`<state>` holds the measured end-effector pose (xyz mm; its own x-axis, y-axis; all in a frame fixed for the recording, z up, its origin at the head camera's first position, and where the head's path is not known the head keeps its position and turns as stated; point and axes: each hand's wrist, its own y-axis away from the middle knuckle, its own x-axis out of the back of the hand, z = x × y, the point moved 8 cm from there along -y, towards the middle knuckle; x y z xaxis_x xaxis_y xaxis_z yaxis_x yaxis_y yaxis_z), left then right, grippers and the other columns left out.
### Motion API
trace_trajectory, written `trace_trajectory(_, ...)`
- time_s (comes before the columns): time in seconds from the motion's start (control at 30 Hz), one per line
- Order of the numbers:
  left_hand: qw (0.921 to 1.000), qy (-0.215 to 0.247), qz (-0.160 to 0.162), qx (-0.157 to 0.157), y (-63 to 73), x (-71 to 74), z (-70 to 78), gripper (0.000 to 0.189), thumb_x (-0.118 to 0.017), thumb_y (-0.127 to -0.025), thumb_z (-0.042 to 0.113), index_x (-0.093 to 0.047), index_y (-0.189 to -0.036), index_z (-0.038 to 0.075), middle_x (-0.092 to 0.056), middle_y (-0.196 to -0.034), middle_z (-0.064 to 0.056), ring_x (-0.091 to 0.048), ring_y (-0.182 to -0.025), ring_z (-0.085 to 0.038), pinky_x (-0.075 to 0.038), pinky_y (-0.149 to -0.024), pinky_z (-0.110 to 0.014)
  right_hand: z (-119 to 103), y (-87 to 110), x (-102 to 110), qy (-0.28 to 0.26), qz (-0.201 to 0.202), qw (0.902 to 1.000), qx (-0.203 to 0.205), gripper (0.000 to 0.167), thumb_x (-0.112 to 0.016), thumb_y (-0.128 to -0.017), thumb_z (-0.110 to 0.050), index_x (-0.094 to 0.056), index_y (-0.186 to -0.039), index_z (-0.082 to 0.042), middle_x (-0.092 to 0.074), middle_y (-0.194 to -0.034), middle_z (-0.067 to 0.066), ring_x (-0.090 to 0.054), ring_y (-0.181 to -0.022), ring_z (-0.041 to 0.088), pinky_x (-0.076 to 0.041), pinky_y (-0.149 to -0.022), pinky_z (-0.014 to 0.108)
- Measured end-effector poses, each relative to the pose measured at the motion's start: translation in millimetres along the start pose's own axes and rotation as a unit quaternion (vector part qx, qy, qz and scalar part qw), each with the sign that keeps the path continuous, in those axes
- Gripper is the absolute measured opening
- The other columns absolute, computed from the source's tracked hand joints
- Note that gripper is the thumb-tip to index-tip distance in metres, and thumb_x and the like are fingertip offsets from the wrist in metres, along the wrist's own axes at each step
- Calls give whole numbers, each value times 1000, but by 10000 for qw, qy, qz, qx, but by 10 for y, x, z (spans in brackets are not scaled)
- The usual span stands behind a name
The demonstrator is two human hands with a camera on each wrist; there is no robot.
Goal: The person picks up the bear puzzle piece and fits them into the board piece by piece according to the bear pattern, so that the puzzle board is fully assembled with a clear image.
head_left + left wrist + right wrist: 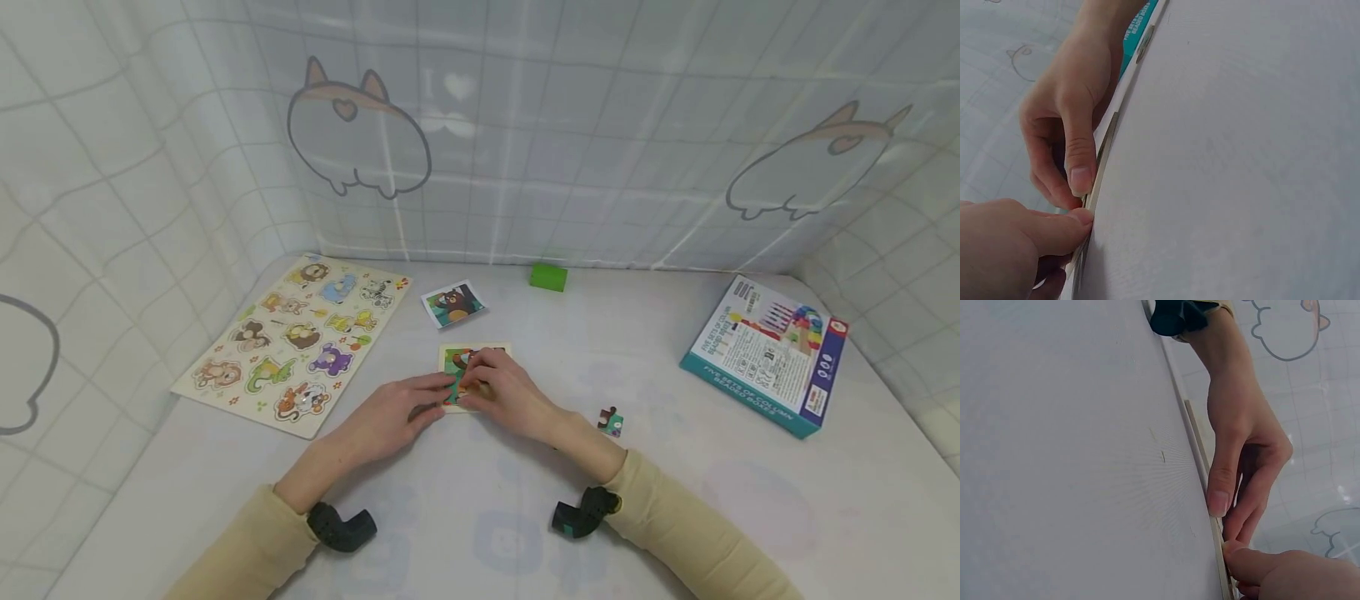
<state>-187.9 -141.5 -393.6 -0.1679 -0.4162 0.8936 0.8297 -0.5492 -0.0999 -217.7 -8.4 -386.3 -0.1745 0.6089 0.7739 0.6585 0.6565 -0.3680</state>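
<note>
An animal board (276,346) is seen at nine o'clock from the small puzzle tray (450,347); the tray's left side is touched by the left hand (390,417), its fingers nearly straight. Over the tray, the right hand's (513,396) fingers are bent and close together; whether a piece is pinched cannot be told. Piece-fitting seems under way; next, careful alignment appears needed, then the loose piece (611,422) between three and four o'clock.

two hands (390,417) (517,396), one puzzle (454,362), one board (247,406), one card (455,305), one block (548,277), one box (767,358), at least one piece (613,426)
</note>
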Motion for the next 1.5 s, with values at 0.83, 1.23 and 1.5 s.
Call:
trace_trajectory(0.83, 9998, -86, 173, -77, 13, -11, 93, 32, -64, -99, 15, -67, -131, 10, -61, -140, -1, -54, -132, -22, -48, -108, -41, 29, 6, 32, -10, 115, 9999, -77, 10, -71, -92, -5, -79, -99, -6, -63, -103, 4, -57, -102, 20, -52, -92, 36)
trace_trajectory(1.23, 9992, 303, 168, 192, 9, -16, 34, 36, -64, -99, 18, -64, -135, 15, -61, -140, -3, -55, -132, -23, -49, -108, -44, 40, 9, 64, 14, 290, 9996, 15, 10, -70, -91, 1, -77, -94, -6, -64, -100, 5, -59, -102, 21, -53, -94, 36)
trace_trajectory(1.5, 9984, 503, 170, 215, 13, -36, -19, 36, -63, -99, 20, -64, -135, 17, -61, -139, -3, -54, -132, -23, -48, -109, -44, 46, -1, 44, -2, 226, 9997, -83, 10, -69, -91, 1, -76, -94, -6, -63, -100, 5, -58, -103, 20, -53, -94, 36)
